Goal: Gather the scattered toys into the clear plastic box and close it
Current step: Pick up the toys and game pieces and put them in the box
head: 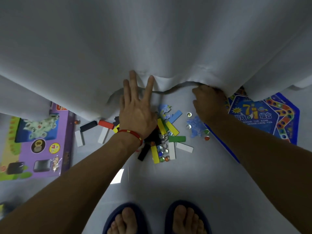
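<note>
white cloth [168, 48] bunches in the right hand [208, 102], whose grip pinches its hem; the left hand [136, 114] is open, fingers spread flat on the fabric. below on the floor [185, 183], flat glossy blocks [172, 128] and round glass marbles [162, 153] lie scattered. no clear box shows; gathering looks unstarted.

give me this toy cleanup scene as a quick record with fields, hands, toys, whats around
left hand: left hand open, fingers spread, over the toy pile
right hand: right hand at the white curtain hem, fingertips hidden under the cloth
toys: coloured blocks, glass marbles, metal wire puzzle and blue puzzle pieces scattered on the floor
left side: purple toy box
right side: blue game board, partly under the curtain
clear plastic box: not in view
feet: dark slippers at the bottom edge
</note>
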Tool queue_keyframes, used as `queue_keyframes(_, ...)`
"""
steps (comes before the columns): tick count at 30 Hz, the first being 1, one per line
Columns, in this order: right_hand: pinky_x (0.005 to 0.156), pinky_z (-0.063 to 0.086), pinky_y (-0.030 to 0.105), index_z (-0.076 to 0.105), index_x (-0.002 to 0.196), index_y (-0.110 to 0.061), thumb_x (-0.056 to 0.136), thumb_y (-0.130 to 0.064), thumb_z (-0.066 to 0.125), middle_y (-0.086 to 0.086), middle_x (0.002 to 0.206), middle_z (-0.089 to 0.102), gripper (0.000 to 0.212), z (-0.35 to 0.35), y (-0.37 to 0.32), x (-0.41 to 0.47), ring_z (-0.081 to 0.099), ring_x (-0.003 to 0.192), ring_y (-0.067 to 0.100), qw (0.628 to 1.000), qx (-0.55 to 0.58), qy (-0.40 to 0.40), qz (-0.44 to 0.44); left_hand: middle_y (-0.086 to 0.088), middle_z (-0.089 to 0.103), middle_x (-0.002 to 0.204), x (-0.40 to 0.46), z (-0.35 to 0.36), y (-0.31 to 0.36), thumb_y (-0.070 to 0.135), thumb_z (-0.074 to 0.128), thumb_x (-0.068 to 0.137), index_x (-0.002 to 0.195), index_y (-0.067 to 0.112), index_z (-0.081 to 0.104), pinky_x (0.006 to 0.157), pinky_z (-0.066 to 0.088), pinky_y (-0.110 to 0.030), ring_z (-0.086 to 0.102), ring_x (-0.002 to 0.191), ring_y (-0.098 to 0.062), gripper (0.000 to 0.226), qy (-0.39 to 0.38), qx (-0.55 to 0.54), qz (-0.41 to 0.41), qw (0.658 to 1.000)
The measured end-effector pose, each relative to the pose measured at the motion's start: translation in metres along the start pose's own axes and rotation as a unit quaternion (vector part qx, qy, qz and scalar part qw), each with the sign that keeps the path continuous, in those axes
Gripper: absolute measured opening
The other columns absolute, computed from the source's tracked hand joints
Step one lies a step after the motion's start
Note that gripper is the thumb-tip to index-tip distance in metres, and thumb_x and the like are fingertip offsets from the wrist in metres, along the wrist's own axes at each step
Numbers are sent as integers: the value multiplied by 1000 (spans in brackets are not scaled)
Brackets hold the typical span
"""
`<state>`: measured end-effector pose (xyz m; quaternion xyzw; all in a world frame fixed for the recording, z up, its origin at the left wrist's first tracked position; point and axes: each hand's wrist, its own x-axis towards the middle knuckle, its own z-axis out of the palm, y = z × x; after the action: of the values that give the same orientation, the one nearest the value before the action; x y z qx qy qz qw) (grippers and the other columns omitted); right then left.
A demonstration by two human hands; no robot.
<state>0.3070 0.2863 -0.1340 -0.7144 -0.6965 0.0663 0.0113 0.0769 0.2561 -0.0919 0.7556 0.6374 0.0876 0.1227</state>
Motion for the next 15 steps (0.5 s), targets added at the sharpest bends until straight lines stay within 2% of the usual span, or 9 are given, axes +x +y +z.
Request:
queue_keyframes(2,77,50,41,64,96,2,84,7,61,23,100,62,14,4,-3,2,61,93,40,999,5,-9,-33,-18,-18,161,1,5,3,29,69,80,156,30,1,114,29,-58,-3,148,-45,102,9,-16,-10,1000)
queue_keyframes(4,70,55,45,64,84,6,64,17,73,26,86,61,25,8,-12,6,61,79,43,997,5,-22,-79,-17,-18,161,1,8,6,27,70,80,156,30,3,112,33,-57,-3,148,-43,101,23,-42,-10,999)
queue_keyframes(6,71,56,47,67,90,1,61,15,74,21,90,62,33,9,-25,10,61,79,41,993,29,-4,-116,-16,-17,161,0,9,6,23,69,79,156,29,6,110,36,-56,-2,149,-42,100,32,-65,-7,997)
queue_keyframes(9,71,55,39,61,110,-21,63,0,77,6,101,59,54,-4,-50,12,62,79,31,986,12,24,-166,-15,-12,163,-1,7,0,18,68,76,156,27,12,114,31,-55,3,149,-39,99,39,-68,3,997)
queue_keyframes(11,66,54,33,60,115,-22,59,1,81,7,101,57,65,-13,-64,11,64,77,29,985,-2,25,-171,-15,1,163,-3,1,-4,12,66,76,153,22,25,117,27,-47,12,148,-38,88,57,-85,2,995)
queue_keyframes(12,67,51,33,60,118,-19,57,6,80,10,104,57,68,-13,-71,10,64,80,30,984,-1,20,-175,-17,15,160,-6,-1,-7,10,62,76,148,18,35,116,29,-43,21,145,-36,77,81,-101,-8,992)
queue_keyframes(14,74,50,38,60,118,-9,57,14,75,15,114,54,66,-15,-80,10,62,91,34,985,15,-11,-173,-17,42,139,-13,-1,-18,9,55,75,130,13,53,108,38,-39,40,129,-33,56,130,-133,-52,981)
queue_keyframes(15,78,50,39,60,114,-7,58,14,74,16,116,53,61,-17,-82,10,61,93,34,985,13,-23,-168,-16,48,129,-16,1,-24,9,55,75,123,12,56,101,43,-40,45,121,-31,48,136,-146,-79,977)
